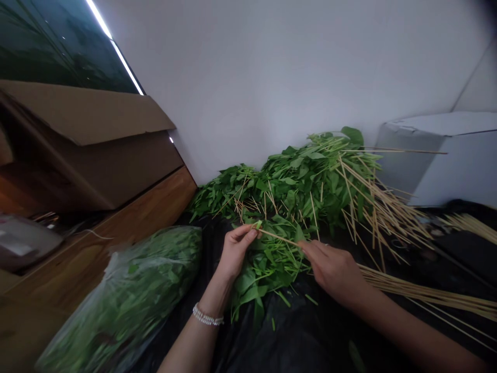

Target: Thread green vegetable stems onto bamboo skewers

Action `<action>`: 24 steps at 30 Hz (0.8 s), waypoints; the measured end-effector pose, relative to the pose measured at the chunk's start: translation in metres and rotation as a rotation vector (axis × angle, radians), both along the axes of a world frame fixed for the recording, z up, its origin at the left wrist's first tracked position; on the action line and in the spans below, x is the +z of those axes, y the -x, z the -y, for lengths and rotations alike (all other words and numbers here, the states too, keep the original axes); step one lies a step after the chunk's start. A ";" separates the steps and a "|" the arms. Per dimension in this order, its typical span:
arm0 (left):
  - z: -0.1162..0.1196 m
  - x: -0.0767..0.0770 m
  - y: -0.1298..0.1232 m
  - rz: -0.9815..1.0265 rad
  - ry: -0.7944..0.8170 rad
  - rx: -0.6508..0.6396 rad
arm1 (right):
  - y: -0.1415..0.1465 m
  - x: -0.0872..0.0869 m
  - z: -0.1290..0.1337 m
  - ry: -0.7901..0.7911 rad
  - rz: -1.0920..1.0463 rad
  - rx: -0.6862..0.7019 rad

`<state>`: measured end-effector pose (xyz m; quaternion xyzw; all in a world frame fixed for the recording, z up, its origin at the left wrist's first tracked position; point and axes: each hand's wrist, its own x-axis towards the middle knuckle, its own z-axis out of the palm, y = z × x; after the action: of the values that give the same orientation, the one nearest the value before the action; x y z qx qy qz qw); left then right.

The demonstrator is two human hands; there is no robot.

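Between my hands runs a thin wooden stick (pixel 281 238). My right hand (pixel 336 269) is closed around its right part, while its other end meets the fingertips of my left hand (pixel 237 246). That left hand pinches a short green stem (pixel 257 225) at the stick's tip; whether the stick pierces the stem I cannot tell. Under both hands lies a loose heap of leafy green stems (pixel 267 264) on black plastic sheeting (pixel 287 336). A few cut stem bits are scattered in front of it.
Behind, leafy greens on sticks (pixel 298 176) are piled against the wall. Loose sticks (pixel 427 292) lie at the right, near a white box (pixel 438 155). A clear bag of leaves (pixel 155 269) rests at the left, beside a wooden board (pixel 97 248) and a cardboard box (pixel 101 166).
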<state>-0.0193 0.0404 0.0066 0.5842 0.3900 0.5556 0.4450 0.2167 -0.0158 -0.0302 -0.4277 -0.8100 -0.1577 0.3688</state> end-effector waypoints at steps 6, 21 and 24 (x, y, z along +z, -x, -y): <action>0.011 0.002 -0.012 -0.116 0.033 -0.148 | 0.009 0.003 0.006 0.053 -0.016 0.036; 0.015 0.001 -0.013 -0.409 -0.525 0.197 | -0.026 0.025 -0.011 -0.162 -0.217 -0.100; 0.018 -0.002 -0.016 -0.555 -0.560 0.073 | -0.030 0.032 -0.012 -0.245 -0.270 -0.137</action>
<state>-0.0037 0.0227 0.0049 0.7968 0.3493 0.4766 0.1261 0.2468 -0.0034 0.0019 -0.4511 -0.6969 -0.2208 0.5119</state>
